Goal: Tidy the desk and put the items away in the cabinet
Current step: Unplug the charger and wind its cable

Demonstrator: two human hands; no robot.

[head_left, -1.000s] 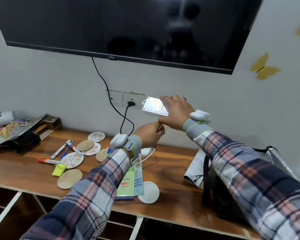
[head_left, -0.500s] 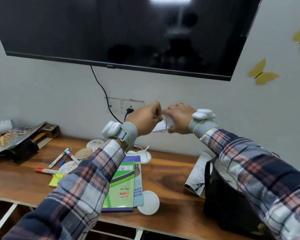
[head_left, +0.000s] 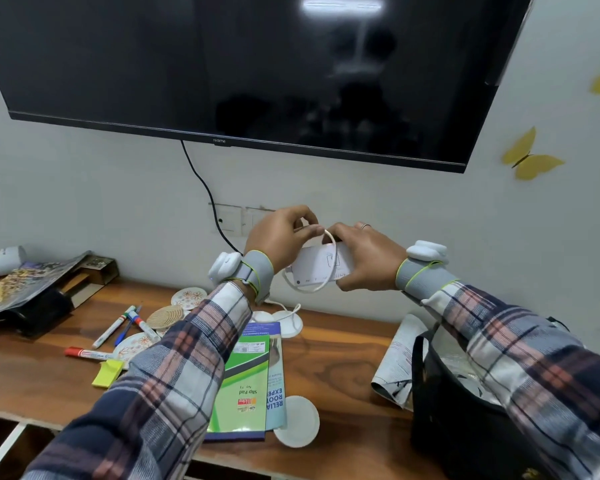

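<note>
White box (head_left: 321, 268), flat and oblong, is held in the air above the back of the desk (head_left: 343, 355), near the wall socket (head_left: 226, 221), with a thin white cable (head_left: 305, 289) looped around it. The right hand (head_left: 368, 258) grips the box's right end, fingers over the top and thumb beneath. The left hand (head_left: 281, 237) has its fingers curled and pinches the cable at the top of the loop. I judge the step in hand to be winding the cable round the box so that both go away as one bundle. To do it well, the right hand should hold the box steady while the left lays each turn flat beside the one before, snug but not so tight that the cable kinks at the box's edges. The loop hanging under the box looks slack and should be taken up. The loose end wants tucking beneath a turn, or the bundle may come undone on the way to the cabinet (head_left: 0, 441), whose open compartments show below the desk edge. More white cable lies on the desk by a round white disc (head_left: 289, 325); whether it joins the held one I cannot tell. Markers (head_left: 113, 330), coasters (head_left: 168, 317), a green slip pad (head_left: 243, 386) and a black bag (head_left: 465, 427) wait on the desk.
</note>
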